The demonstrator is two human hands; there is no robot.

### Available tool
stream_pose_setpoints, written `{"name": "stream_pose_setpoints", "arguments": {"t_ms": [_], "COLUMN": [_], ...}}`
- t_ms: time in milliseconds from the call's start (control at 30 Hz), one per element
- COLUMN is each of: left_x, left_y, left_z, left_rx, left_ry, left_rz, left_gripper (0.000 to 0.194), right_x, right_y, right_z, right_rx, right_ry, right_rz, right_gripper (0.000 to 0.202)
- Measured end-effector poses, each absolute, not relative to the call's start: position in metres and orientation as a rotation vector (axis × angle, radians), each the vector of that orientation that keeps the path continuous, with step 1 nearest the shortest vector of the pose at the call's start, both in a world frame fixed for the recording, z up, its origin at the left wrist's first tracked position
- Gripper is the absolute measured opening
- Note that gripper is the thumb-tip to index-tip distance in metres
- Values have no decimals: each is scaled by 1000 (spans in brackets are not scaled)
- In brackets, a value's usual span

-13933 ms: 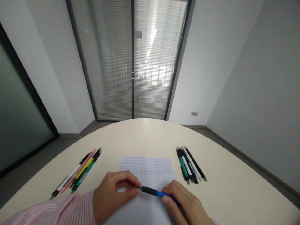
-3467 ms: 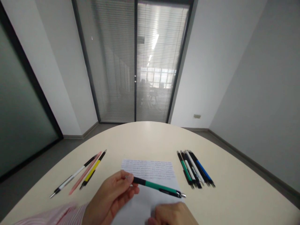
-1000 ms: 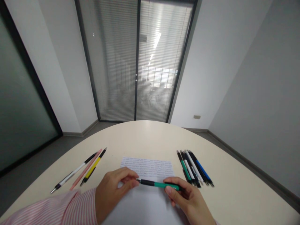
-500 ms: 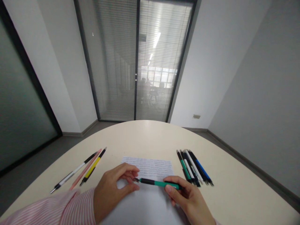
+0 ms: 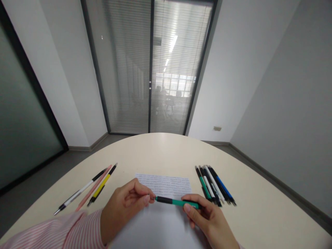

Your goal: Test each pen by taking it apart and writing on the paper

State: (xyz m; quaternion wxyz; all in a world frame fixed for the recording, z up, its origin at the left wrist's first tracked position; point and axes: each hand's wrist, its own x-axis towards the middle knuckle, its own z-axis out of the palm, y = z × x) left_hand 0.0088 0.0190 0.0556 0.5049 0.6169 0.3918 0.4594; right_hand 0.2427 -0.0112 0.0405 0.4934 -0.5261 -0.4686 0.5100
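Observation:
A green pen with a black grip (image 5: 178, 202) lies nearly level above the paper, held between both hands. My right hand (image 5: 207, 219) pinches its green barrel near the right end. My left hand (image 5: 128, 209) has its thumb and fingertips closed on the pen's left tip, which they hide. Beneath them lies a sheet of paper (image 5: 160, 224), its far part covered with lines of handwriting and its near part blank.
On the left of the round table (image 5: 160, 148) lie a white-and-black pen (image 5: 83, 190), a pink pen (image 5: 92, 192) and a yellow-and-black pen (image 5: 102, 185). Several pens (image 5: 215, 185) in green, white, black and blue lie side by side on the right.
My left thumb and fingers, apart around the pen's tip before, have closed on it. The pen has shifted very slightly to the right. My right hand keeps its hold.

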Motion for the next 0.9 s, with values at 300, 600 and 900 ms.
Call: {"name": "stream_pose_setpoints", "arguments": {"t_ms": [300,600,900], "left_x": [6,8,6], "left_y": [26,25,22], "left_z": [56,45,53], "left_rx": [1904,2233,2090], "left_ry": [1103,1302,1304], "left_rz": [1118,867,1098], "left_gripper": [8,32,39], "right_x": [242,241,240], "right_y": [-15,-15,-14], "right_z": [42,47,46], "right_rx": [-1263,-1283,-1286], "right_ry": [-1037,-1052,-1091], "right_rz": [1243,1255,1247], "right_gripper": [44,45,45]}}
